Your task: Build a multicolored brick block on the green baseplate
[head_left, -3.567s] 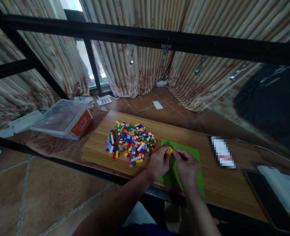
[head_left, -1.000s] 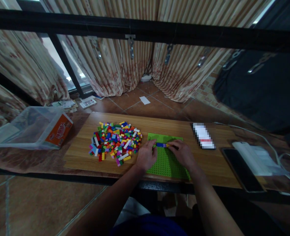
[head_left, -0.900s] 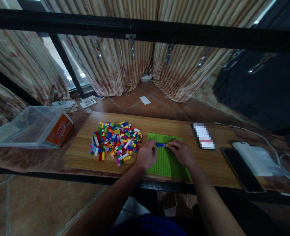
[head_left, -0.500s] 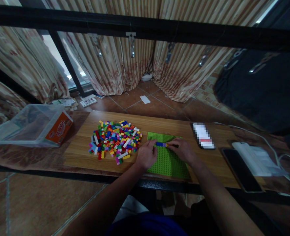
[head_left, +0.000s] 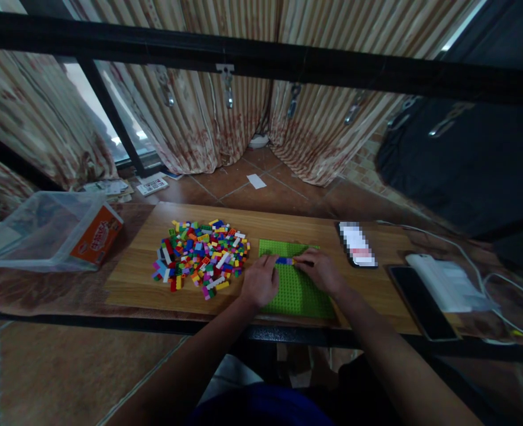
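A short row of toy building bricks (head_left: 283,260), blue, purple and a bit of yellow, lies over the far part of a green studded baseplate (head_left: 288,296). My left hand (head_left: 261,283) is closed at the row's left end, by the blue brick. At the other end, my right hand (head_left: 319,269) pinches the yellow bit between thumb and fingers. Fingers cover both ends of the row, and whether it is pressed onto the studs I cannot tell. Left of the baseplate spreads a pile of loose bricks (head_left: 203,254) in many colours.
A clear plastic bin (head_left: 44,231) with an orange label stands at the left. On the right are a phone with a blurred screen (head_left: 357,244), a dark phone (head_left: 421,302), a white packet (head_left: 439,284) and a white cable (head_left: 457,242). A black bar (head_left: 261,53) crosses above.
The whole view has shifted a little, so things sit farther left in the picture. Both hands stay at the brick row, with hardly any change in their grip.
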Tool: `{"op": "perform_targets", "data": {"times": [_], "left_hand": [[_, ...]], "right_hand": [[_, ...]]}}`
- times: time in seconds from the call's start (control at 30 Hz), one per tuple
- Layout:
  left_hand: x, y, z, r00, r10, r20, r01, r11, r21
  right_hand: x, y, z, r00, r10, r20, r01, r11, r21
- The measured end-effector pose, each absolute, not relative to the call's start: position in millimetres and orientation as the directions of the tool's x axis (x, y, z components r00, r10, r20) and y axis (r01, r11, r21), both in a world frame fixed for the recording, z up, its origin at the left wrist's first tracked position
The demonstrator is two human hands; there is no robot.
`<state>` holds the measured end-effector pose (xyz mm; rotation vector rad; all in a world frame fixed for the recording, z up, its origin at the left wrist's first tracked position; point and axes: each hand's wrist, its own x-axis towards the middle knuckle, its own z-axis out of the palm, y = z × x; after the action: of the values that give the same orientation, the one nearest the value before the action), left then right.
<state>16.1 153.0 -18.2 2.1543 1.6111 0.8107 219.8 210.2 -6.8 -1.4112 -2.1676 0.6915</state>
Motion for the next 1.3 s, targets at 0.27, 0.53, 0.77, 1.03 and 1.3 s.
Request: {"op": "perform_targets", "data": {"times": [0.27,0.53,0.77,1.03,1.3], "left_hand": [[18,152,-19,0.227,0.942,0.246,0.791,-0.326,0.517],[17,151,-19,0.230,0.935,0.270,0.801,-0.339,0.494],[16,149,-14,0.223,0.929,0.297,0.812,-0.346,0.471],[57,143,-5,0.442,0.866,0.236,0.819,-0.496,0.288],[70,151,-17,0.461,0.871,0.169,0.851,-0.488,0.195]], "right_hand": [[221,225,2,-0.442,0.897,-0.024,0.692,0.324,-0.645],[216,204,-8,-0.336,0.931,0.146,0.684,0.347,-0.641],[265,159,-22,-0.080,0.951,0.298,0.677,0.272,-0.684],[328,127,-40,0.048,0.958,0.284,0.802,0.133,-0.582],[308,131,-44,0.001,0.948,0.319,0.837,0.174,-0.518]]}}
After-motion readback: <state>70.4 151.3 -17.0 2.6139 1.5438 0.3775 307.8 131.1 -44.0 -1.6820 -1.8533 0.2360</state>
